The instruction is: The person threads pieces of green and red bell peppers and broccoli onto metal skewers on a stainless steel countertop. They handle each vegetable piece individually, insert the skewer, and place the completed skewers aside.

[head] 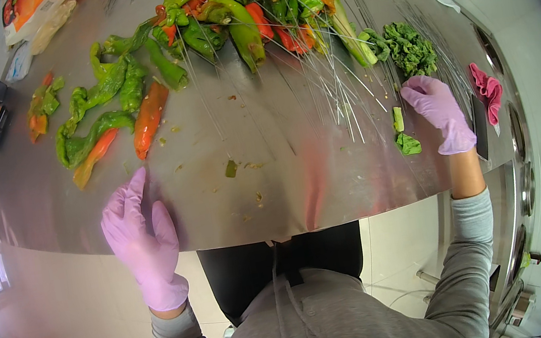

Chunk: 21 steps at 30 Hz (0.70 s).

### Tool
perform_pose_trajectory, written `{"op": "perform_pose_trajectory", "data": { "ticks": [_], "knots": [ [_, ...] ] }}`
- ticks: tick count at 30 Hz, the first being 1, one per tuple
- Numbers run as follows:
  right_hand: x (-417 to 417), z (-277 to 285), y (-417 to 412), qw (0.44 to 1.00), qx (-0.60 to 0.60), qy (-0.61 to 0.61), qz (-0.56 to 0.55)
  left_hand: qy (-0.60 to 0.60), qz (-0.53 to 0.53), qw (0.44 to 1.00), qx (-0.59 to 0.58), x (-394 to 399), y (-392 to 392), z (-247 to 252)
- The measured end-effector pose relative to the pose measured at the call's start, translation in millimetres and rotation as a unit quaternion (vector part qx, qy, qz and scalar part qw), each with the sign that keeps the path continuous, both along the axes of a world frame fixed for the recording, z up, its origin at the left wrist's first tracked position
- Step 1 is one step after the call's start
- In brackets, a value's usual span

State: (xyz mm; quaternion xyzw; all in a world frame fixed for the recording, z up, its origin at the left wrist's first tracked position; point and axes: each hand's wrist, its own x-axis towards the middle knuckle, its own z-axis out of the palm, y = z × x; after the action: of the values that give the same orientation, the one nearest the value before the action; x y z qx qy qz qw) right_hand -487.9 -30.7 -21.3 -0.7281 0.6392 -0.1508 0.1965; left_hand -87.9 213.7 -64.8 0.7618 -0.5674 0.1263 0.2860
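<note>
My left hand (141, 244), in a pink glove, hovers at the table's front edge with thumb and fingers apart and nothing in it. Just beyond its fingertips lies an orange-red pepper (152, 118), with limp green peppers (99, 133) around it. On the right, my gloved right hand (436, 109) rests its bent fingers close to a bunch of leafy greens (409, 48). Whether those fingertips pinch anything is hidden. A cut green stalk (398, 120) and a loose leaf (408, 143) lie left of that hand.
Thin metal skewers (337, 92) fan out from a heap of red and green peppers (250, 21). More skewers (440, 46) lie behind the greens. A pink cloth (487, 89) sits at the right edge. Food scraps (230, 169) dot the steel table (214, 213); packaging (28, 16) stands far left.
</note>
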Motion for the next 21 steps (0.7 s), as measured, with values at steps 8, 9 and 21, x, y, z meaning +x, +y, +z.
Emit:
{"op": "perform_pose_trajectory", "data": {
  "ticks": [8,9,21],
  "knots": [
    [15.6,-7.4,-19.8,0.999,0.033,0.022,-0.011,-0.029,-0.017,0.999,-0.018,5.1,-0.1,1.4],
    [18.8,-7.0,-20.1,0.999,0.047,0.022,-0.014,0.02,-0.007,1.0,0.017,3.4,0.2,6.9],
    [-20.9,3.0,-17.9,0.957,0.164,-0.24,0.008,0.032,-0.011,0.999,0.004,5.8,1.1,9.4]
  ]
}}
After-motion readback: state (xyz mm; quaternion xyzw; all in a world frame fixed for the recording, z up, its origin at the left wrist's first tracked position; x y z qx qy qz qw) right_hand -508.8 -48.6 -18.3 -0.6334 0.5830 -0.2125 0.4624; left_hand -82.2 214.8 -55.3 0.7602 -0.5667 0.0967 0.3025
